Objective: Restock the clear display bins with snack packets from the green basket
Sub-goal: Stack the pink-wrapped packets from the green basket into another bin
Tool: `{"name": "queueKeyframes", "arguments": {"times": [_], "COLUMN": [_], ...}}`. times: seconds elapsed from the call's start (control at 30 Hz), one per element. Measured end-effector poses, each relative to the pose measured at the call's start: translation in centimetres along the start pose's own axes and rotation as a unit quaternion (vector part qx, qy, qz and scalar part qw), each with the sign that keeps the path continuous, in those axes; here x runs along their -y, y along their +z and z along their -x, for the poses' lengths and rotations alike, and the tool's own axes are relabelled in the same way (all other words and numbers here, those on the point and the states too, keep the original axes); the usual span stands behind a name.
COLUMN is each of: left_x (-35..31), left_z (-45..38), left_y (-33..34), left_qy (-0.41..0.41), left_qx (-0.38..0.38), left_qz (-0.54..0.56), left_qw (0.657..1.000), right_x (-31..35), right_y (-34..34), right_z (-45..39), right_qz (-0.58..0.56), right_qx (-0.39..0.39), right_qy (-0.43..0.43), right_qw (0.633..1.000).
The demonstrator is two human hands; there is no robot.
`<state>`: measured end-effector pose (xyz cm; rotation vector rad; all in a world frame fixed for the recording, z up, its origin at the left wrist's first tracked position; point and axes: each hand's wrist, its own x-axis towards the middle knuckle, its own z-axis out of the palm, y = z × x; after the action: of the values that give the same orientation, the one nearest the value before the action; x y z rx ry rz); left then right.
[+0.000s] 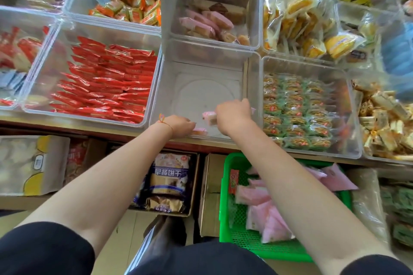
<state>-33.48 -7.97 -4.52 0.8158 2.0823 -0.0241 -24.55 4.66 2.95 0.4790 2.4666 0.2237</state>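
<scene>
Item, nearest me: green basket (pixel 225 207), on the floor below the table (pixel 67 121), under my right forearm and holding the pink packets (pixel 271 219) yet to be shelved. Item: empty clear bin (pixel 201 94), at the table's near edge, up and left of the basket. Item: my left hand (pixel 178 126), curled at the bin's near wall on a pink packet (pixel 199 130) that pokes out rightward from the fingers. Item: my right hand (pixel 233 116), just right of the left, inside the bin, fingers closed on another pink packet (pixel 210 116) showing at its left side, long axis across the bin. I judge both want setting down on the bin floor just ahead. Item, beyond: a bin of pink and brown cakes (pixel 212 22).
</scene>
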Motion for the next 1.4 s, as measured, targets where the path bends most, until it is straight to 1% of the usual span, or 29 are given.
{"name": "queueKeyframes", "arguments": {"times": [0.07, 0.13, 0.2, 0.23, 0.3, 0.37, 0.43, 0.47, 0.53, 0.63, 0.7, 0.77, 0.87, 0.93, 1.0, 1.03, 1.1, 1.13, 1.17, 1.2, 1.23, 1.3, 1.37, 1.4], "left_x": [0.2, 0.5, 0.6, 0.7, 0.7, 0.6, 0.6, 0.6, 0.8, 1.0, 0.8, 0.8, 0.5, 0.3, 0.2, 0.0, -0.9, -1.7, -2.5, -3.4, -4.2, -5.6, -6.4, -6.7], "left_z": [0.0, 0.1, 0.2, 0.2, 0.2, 0.1, 0.1, 0.1, 0.1, 0.3, 0.5, 0.6, 0.8, 1.1, 1.6, 2.0, 3.5, 4.7, 5.8, 6.9, 7.7, 8.4, 8.3, 8.1], "left_y": [0.2, 0.4, 0.6, 0.6, 0.7, 0.8, 0.8, 0.7, 0.8, 1.0, 1.0, 1.0, 0.8, 0.8, 1.1, 1.3, 1.8, 1.9, 1.9, 2.1, 2.4, 3.6, 5.4, 6.5], "left_qy": [0.002, 0.002, -0.005, -0.008, -0.008, -0.004, 0.001, 0.007, 0.022, 0.037, 0.031, 0.024, 0.02, 0.017, 0.023, 0.038, 0.077, 0.094, 0.107, 0.122, 0.141, 0.187, 0.213, 0.213], "left_qx": [-0.028, -0.057, -0.069, -0.071, -0.07, -0.07, -0.068, -0.07, -0.081, -0.112, -0.122, -0.127, -0.127, -0.128, -0.161, -0.203, -0.307, -0.351, -0.378, -0.387, -0.372, -0.294, -0.202, -0.162], "left_qz": [-0.008, -0.011, -0.01, -0.011, -0.014, -0.018, -0.017, -0.015, -0.005, 0.003, 0.005, 0.005, 0.008, 0.007, 0.011, 0.021, 0.068, 0.098, 0.125, 0.145, 0.161, 0.168, 0.147, 0.138], "left_qw": [1.0, 0.998, 0.998, 0.997, 0.997, 0.997, 0.998, 0.997, 0.996, 0.993, 0.992, 0.992, 0.992, 0.992, 0.987, 0.978, 0.946, 0.927, 0.911, 0.903, 0.903, 0.922, 0.945, 0.954], "right_x": [0.2, 1.1, 1.6, 1.5, 0.8, -0.2, -1.1, -1.5, -1.8, -1.4, -1.1, -0.7, -0.7, -0.9, -1.1, -1.3, -1.6, -1.8, -1.9, -1.9, -1.9, -1.9, -1.8, -1.8], "right_y": [-0.2, 0.1, 1.1, 1.9, 3.0, 3.9, 4.4, 4.6, 4.7, 5.1, 5.9, 6.4, 6.2, 6.1, 6.3, 6.1, 6.2, 6.4, 6.6, 7.0, 7.5, 9.2, 11.8, 13.4], "right_z": [0.0, -0.5, -1.2, -1.7, -2.2, -2.0, -1.8, -1.8, -1.8, -1.3, -1.4, -1.7, -2.3, -1.9, -0.4, 1.0, 3.8, 5.1, 6.4, 7.4, 8.3, 9.7, 10.7, 11.0], "right_qz": [0.034, 0.058, 0.054, 0.028, -0.085, -0.192, -0.273, -0.297, -0.296, -0.227, -0.175, -0.165, -0.252, -0.333, -0.402, -0.438, -0.503, -0.514, -0.516, -0.523, -0.53, -0.543, -0.544, -0.534], "right_qx": [0.018, 0.059, 0.103, 0.121, 0.17, 0.23, 0.254, 0.242, 0.199, 0.144, 0.142, 0.143, 0.153, 0.131, 0.062, 0.019, -0.112, -0.18, -0.228, -0.259, -0.271, -0.254, -0.196, -0.159], "right_qy": [0.006, 0.009, -0.001, -0.011, -0.038, -0.062, -0.088, -0.096, -0.117, -0.143, -0.151, -0.144, -0.085, -0.044, -0.031, -0.021, 0.021, 0.044, 0.065, 0.084, 0.097, 0.123, 0.149, 0.16], "right_qw": [0.999, 0.997, 0.993, 0.992, 0.981, 0.952, 0.924, 0.919, 0.927, 0.953, 0.962, 0.965, 0.952, 0.933, 0.913, 0.899, 0.857, 0.838, 0.823, 0.808, 0.798, 0.791, 0.802, 0.815]}}
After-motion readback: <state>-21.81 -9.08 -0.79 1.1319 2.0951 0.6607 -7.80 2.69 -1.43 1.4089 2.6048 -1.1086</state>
